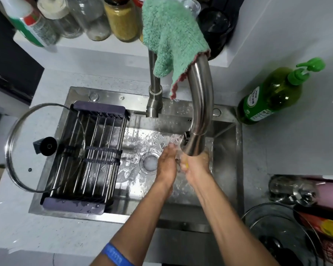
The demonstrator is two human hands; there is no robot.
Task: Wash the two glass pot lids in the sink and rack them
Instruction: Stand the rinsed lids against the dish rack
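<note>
Two glass lids are in view, and neither is in the basin at present. Largest is the steel sink, wet and foamy round the drain, with the dark drying rack spanning its left side. One glass lid with a black knob lies flat, half on the rack's left edge and half over the worktop; so it looks racked already. What seems to be the second lid sits at the lower right of the worktop, partly cut off by the frame. Under the tap, water runs over both hands. The left hand is flat, fingers straight, pressed against the right hand, whose fingers curl round something small and yellowish, too hidden to name. I judge this a rinse between lids; next the hands must reach right, lift the second lid by its knob and bring it under the stream.
</note>
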